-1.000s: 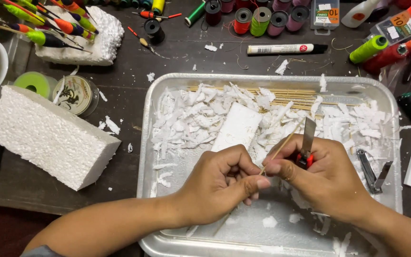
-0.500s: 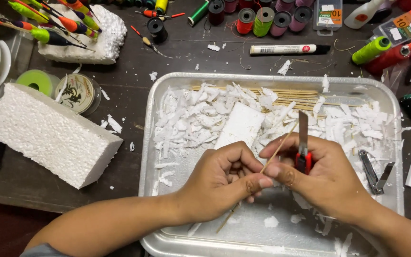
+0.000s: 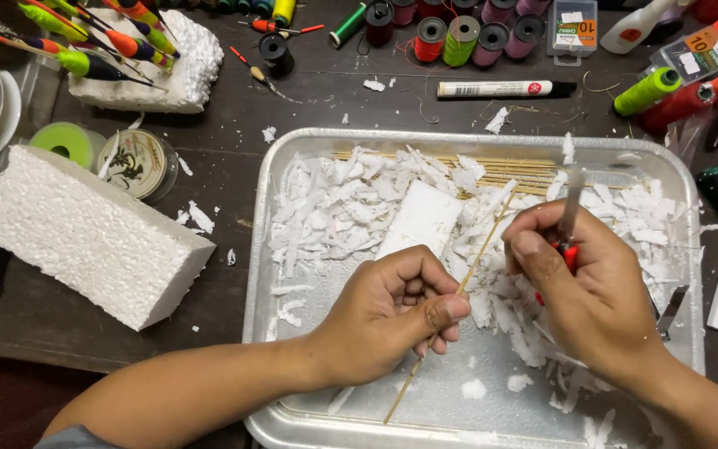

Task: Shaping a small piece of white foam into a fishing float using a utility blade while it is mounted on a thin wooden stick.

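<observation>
Silver-grey metal tray here, heaped with bright white foam shavings, and a pale tan bamboo stick running across them. There's a flash of red on the knife handle, its blade dull grey. Off to the side, a big white foam block with a pebbly bead texture, sitting on a dark brown table. Up top, thread spools in red, olive green, mauve and dark maroon, plus a neon green spool. The marker is white with a black cap. Floats striped neon yellow-green, orange and black. A lime green reel beside a clear one.
</observation>
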